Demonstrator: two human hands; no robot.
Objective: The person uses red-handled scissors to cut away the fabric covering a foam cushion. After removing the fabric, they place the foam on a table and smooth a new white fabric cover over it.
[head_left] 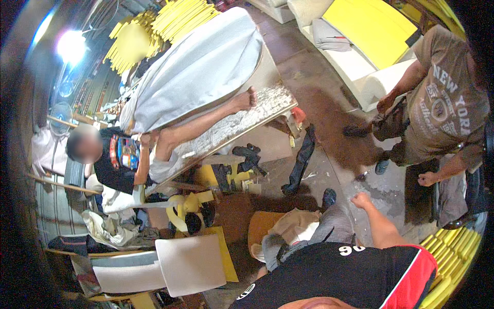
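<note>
1. The right hand (360, 200) is hanging out over the floor (329, 165), near the middle of the scene, with its fingers curling into a loose fist and nothing showing in it.
2. The left hand is staying out of view, so I cannot tell how its fingers are set.
3. A dark shoe (328, 196) is resting on the floor just left of the right hand, at the end of a leg in grey trousers (334, 226).
4. A beige cloth (293, 224) is lying further left and nearer, over a brown seat (259, 222).
5. A long dark rag (302, 160) is lying on the floor beyond the shoe.
6. To the right, a person in a brown shirt (442, 113) is standing, one fist (427, 178) closing near the right hand but well apart from it.
7. Far left, a worn table (247, 121) is bearing a large grey cushion (200, 67).
8. A person in a black shirt (121, 159) is sitting at the table's left end, one bare leg (206, 121) stretching along the top.
9. Yellow foam strips (180, 15) are piling up beyond the cushion.
10. Far right, a white sofa (355, 62) is carrying a yellow foam sheet (373, 28).
11. Near left, pale grey boards (190, 263) are lying stacked.
</note>
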